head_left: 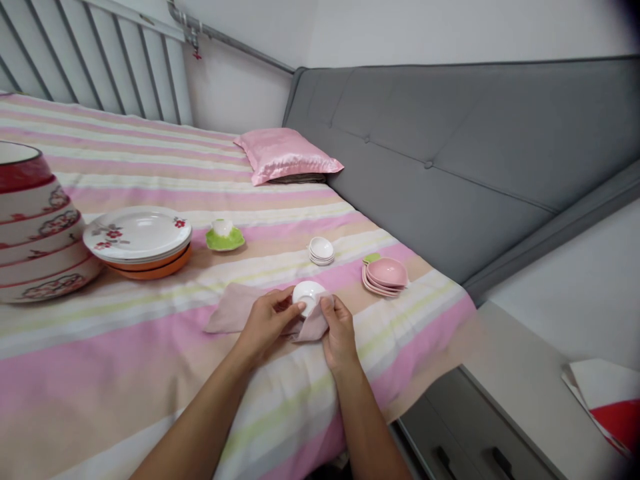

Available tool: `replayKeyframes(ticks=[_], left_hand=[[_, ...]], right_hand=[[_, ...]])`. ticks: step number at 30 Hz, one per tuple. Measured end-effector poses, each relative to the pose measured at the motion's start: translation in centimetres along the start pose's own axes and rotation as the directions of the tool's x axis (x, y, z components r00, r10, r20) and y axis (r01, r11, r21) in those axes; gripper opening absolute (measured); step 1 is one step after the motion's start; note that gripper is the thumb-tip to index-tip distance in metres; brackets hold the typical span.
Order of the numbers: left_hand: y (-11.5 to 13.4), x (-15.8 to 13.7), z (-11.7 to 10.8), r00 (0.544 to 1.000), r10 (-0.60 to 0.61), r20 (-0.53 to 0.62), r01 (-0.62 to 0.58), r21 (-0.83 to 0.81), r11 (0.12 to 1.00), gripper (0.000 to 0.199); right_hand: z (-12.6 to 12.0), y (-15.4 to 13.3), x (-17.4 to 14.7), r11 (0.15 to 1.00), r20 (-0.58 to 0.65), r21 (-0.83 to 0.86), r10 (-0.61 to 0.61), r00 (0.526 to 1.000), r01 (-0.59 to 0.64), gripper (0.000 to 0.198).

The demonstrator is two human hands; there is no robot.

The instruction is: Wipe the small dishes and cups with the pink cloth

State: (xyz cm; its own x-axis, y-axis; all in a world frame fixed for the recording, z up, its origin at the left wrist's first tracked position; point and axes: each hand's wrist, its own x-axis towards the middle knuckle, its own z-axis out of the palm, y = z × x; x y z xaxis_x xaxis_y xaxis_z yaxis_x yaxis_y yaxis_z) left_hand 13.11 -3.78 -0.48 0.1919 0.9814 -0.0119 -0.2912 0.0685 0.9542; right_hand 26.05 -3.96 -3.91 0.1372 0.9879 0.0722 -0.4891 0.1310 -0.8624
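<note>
A small white dish (306, 293) is held between both hands, just above the striped bed cover. My left hand (270, 319) grips its left edge, thumb on the near face. My right hand (340, 330) pinches a pale pink cloth (315, 322) against the dish's right side. The rest of the cloth trails left beneath my left hand. Beyond the hands stands a short stack of small white dishes (321, 249). To the right sit stacked pink bowls (387, 273) with a green piece at their back. A green leaf-shaped dish (225, 239) holding a small white cup lies farther left.
White floral plates (137, 233) rest on orange ones at the left, beside a tall stack of patterned bowls (40, 227). A pink pillow (290, 153) lies by the grey headboard (450, 133). A grey nightstand (505, 387) stands at the lower right.
</note>
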Motion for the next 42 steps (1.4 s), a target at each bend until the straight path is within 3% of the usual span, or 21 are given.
replayKeyframes(ticks=[7, 19, 33, 38, 42], left_hand=[[0.37, -0.14, -0.05, 0.992, -0.126, 0.017, 0.127, -0.163, 0.978, 0.044], [0.22, 0.48, -0.62, 0.968, -0.250, 0.023, 0.245, -0.306, 0.920, 0.023], [0.26, 0.03, -0.14, 0.967, -0.254, 0.012, 0.253, -0.152, 0.955, 0.033], [-0.02, -0.12, 0.11, 0.985, -0.165, 0.050, 0.170, -0.136, 0.976, 0.048], [0.01, -0.16, 0.19, 0.997, -0.068, 0.045, 0.067, 0.017, 0.998, 0.054]], right_hand=[[0.21, -0.09, -0.16, 0.998, 0.026, -0.054, -0.013, 1.000, 0.015, 0.021], [0.64, -0.19, -0.61, 0.985, 0.078, -0.173, 0.001, 0.997, 0.013, 0.020], [0.18, -0.02, -0.31, 0.998, -0.005, -0.058, 0.021, 1.000, -0.021, 0.025], [0.16, -0.06, -0.10, 0.999, -0.019, 0.021, 0.033, 0.999, -0.032, 0.024], [0.25, -0.21, -0.01, 0.997, -0.046, 0.059, 0.052, 0.998, -0.049, 0.026]])
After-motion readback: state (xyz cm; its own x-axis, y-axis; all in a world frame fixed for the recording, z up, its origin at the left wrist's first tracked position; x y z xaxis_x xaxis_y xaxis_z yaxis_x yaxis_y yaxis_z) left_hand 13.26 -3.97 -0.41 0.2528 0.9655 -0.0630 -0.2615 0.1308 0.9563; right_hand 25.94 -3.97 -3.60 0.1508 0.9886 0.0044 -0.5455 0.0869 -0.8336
